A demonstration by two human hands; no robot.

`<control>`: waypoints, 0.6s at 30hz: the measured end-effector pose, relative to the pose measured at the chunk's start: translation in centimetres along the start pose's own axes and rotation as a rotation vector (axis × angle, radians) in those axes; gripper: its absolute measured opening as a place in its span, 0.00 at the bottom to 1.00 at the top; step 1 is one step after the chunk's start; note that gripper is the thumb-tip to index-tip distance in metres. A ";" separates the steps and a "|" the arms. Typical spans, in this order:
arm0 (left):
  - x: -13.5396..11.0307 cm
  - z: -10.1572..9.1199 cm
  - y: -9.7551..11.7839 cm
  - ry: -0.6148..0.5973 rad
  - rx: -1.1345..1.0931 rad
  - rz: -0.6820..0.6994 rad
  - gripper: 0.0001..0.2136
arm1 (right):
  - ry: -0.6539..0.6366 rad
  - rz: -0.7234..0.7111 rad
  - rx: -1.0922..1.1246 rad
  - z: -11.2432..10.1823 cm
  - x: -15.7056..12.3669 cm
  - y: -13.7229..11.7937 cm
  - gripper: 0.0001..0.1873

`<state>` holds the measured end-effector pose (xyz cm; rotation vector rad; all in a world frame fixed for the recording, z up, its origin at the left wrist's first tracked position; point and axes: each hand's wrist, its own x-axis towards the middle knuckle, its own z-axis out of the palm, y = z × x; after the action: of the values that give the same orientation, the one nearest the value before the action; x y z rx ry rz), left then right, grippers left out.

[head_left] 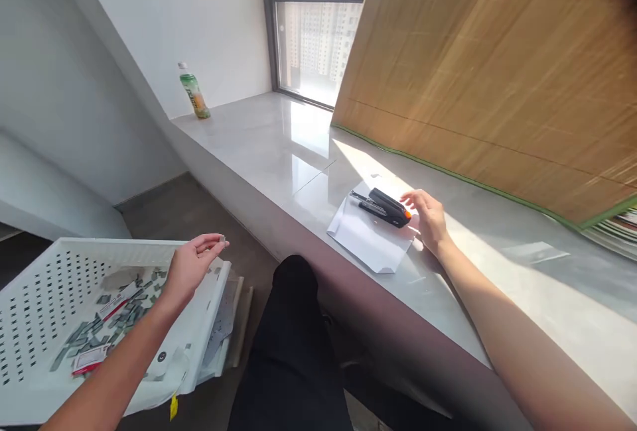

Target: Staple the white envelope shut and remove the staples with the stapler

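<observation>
My left hand [192, 265] is raised over the near rim of the white basket [134, 243], thumb and fingers pinched on a short grey staple strip [222, 241]. Loose staple strips [132, 315] lie scattered in that basket. On the ledge, a black stapler [385, 207] with an orange part at its rear rests on folded white paper [371, 239]. Its narrow front end sticks out to the left, and the top arm sits apart from it. Beside the stapler's rear is my right hand [428, 219], fingers loosely spread and holding nothing; whether a fingertip touches the stapler I cannot tell.
Red-and-white staple boxes [119, 301] lie in the basket. A drink bottle [195, 94] stands at the ledge's far left corner. A large wooden board [488, 66] leans along the back, with stacked sheets [617, 232] at right. My knee [294, 278] is against the ledge's front.
</observation>
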<state>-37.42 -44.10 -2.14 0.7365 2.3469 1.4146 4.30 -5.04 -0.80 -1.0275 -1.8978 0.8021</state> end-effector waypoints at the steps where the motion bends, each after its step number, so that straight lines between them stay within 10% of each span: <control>1: -0.6 1.3 1.9 -0.074 -0.033 0.050 0.27 | -0.065 -0.023 -0.014 0.1 -0.2 -0.3 0.25; 8: -0.5 8.9 10.1 -0.309 -0.120 0.090 0.33 | -0.359 -0.088 -0.117 -0.9 -0.1 -1.0 0.24; 18: 9.4 25.9 18.3 -0.388 0.141 0.465 0.20 | -0.525 -0.190 -0.137 -5.2 -0.3 -1.0 0.05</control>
<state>-27.27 -12.87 1.94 1.5230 2.0604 1.1316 8.62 -5.01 2.33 -0.7428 -2.4825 0.9000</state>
